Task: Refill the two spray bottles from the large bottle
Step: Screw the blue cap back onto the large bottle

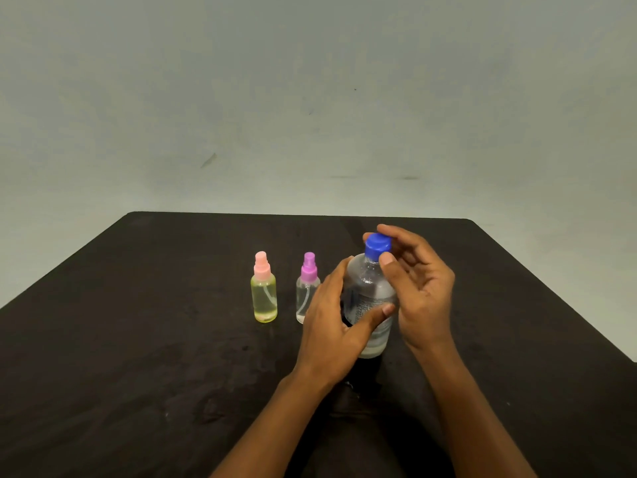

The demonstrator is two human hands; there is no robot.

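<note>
– Blue cap [377, 244] on the big bottle [370, 305]: is it off?

– No, it sits on the neck. The right hand [420, 288] curls round it, fingers behind, thumb at its lower front edge.

– And the bottle?

– Upright on the dark table [138, 339], right of centre in the frame. The left hand [331, 326] grips its body, thumb across the label. The plastic is clear and so is what is inside; I cannot tell the level.

– The sprayers?

– Both are left of it, upright, tops on. The pink-topped sprayer [263, 294] stands furthest left and looks yellow nearly to the shoulder, a tube showing inside. The purple-topped sprayer [306, 288] stands between it and the left hand, which partly covers it. It is clear, and how full it is I cannot tell.

– Behind them?

– A pale grey-green wall [310, 98] fills the upper half.
</note>
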